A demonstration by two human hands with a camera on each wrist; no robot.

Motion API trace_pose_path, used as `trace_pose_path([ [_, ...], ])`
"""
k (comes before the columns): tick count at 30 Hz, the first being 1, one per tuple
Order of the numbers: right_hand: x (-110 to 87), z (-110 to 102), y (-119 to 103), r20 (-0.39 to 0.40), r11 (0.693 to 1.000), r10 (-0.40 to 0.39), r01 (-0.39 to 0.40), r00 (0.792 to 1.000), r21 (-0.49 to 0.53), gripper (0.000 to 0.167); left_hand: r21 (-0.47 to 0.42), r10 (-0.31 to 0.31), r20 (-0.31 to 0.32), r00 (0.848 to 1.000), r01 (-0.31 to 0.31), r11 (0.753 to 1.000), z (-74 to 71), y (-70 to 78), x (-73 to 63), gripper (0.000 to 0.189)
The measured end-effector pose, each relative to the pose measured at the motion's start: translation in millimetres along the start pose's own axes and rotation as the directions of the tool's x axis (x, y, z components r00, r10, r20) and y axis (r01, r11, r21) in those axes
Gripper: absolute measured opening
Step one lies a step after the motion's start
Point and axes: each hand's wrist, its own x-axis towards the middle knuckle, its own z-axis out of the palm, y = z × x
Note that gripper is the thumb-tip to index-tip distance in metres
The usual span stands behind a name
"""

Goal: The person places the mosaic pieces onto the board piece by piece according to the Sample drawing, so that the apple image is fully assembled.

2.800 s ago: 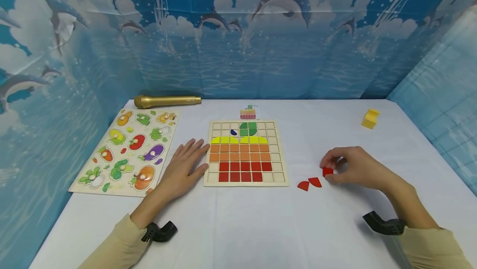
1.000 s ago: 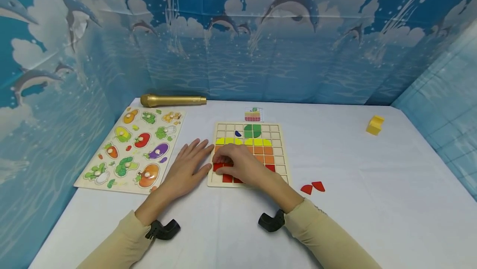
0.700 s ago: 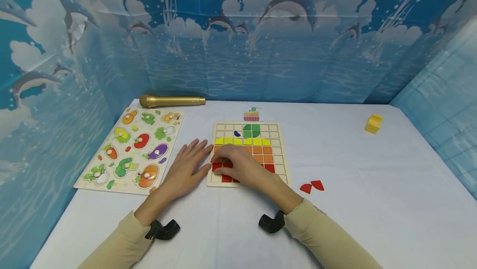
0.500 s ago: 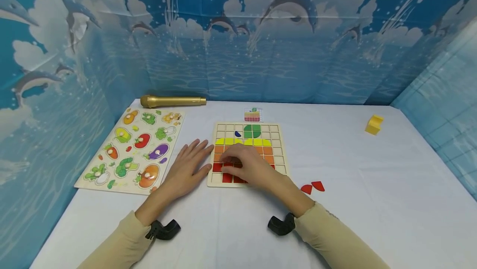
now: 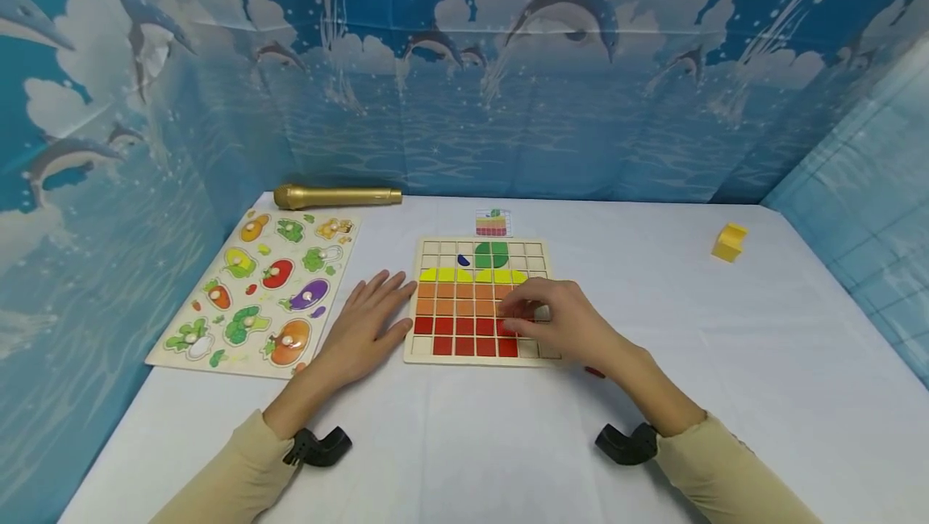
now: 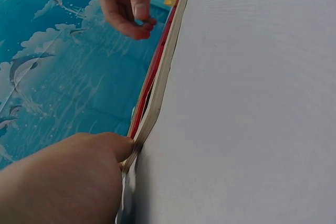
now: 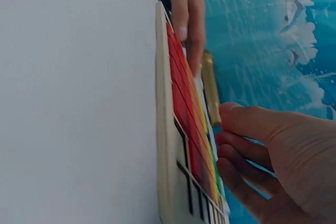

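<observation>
A wooden grid board (image 5: 527, 348) lies in the middle of the table, filled with red squares (image 5: 465, 327), orange squares (image 5: 464, 307), yellow pieces (image 5: 439, 275), green pieces (image 5: 491, 255) and one dark blue piece (image 5: 463, 260). My left hand (image 5: 360, 330) rests flat with its fingers spread, fingertips touching the board's left edge. Over the board's right part hovers my right hand (image 5: 559, 314), fingers loosely bent. In the right wrist view the right hand (image 7: 283, 156) shows nothing between thumb and fingers. One red piece (image 5: 595, 372) peeks out beside the right wrist; the other is hidden.
Left of the board lies a vegetable knob puzzle (image 5: 225, 298). A gold microphone (image 5: 337, 197) lies behind it. A small pattern card (image 5: 493, 222) sits behind the board. At the far right stands a yellow block (image 5: 729, 242). Dolphin-printed curtains (image 5: 435, 121) enclose the table.
My right hand carried a red square from the right to the left end of the upper red row, where it now lies. It has let go and moved back right. The left hand stays still.
</observation>
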Motion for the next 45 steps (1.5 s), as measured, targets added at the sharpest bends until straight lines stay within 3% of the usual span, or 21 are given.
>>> trace_pose_path([
  [6, -27.3, -34, 15, 0.040, 0.994, 0.087, -0.085, 0.995, -0.068, 0.023, 0.002, 0.002, -0.005, 1.000, -0.002, 1.000, 1.3, 1.3, 1.2, 0.061],
  [10, -43.9, -60, 22, 0.106, 0.978, 0.174, -0.159, 0.979, -0.133, 0.028, 0.004, 0.002, 0.004, 1.000, -0.002, 1.000, 1.8, 1.5, 2.7, 0.062],
  [13, -51.8, -76, 26, 0.189, 0.959, 0.263, -0.235, 0.946, -0.158, 0.033, 0.015, 0.003, 0.006, 1.000, -0.003, 1.000, 1.4, 0.7, 3.3, 0.062],
  [19, -54.4, -87, 32, 0.356, 0.921, 0.389, -0.365, 0.850, -0.135, 0.039, 0.024, 0.001, 0.003, 1.000, -0.001, 1.000, 0.3, -1.6, 1.8, 0.061],
  [22, -55.1, -85, 34, 0.376, 0.915, 0.403, -0.377, 0.834, -0.145, 0.036, 0.015, 0.001, 0.004, 1.000, -0.001, 1.000, 0.0, -1.4, 0.9, 0.061],
  [33, -59.3, -93, 41, 0.314, 0.867, 0.490, -0.418, 0.813, -0.271, 0.036, 0.023, 0.005, 0.002, 1.000, -0.005, 1.000, 0.6, -1.2, 1.3, 0.062],
  [45, -56.7, -93, 48, 0.313, 0.894, 0.443, -0.386, 0.840, -0.229, 0.034, 0.022, -0.011, 0.005, 1.000, 0.011, 1.000, 0.8, -2.9, 0.3, 0.062],
])
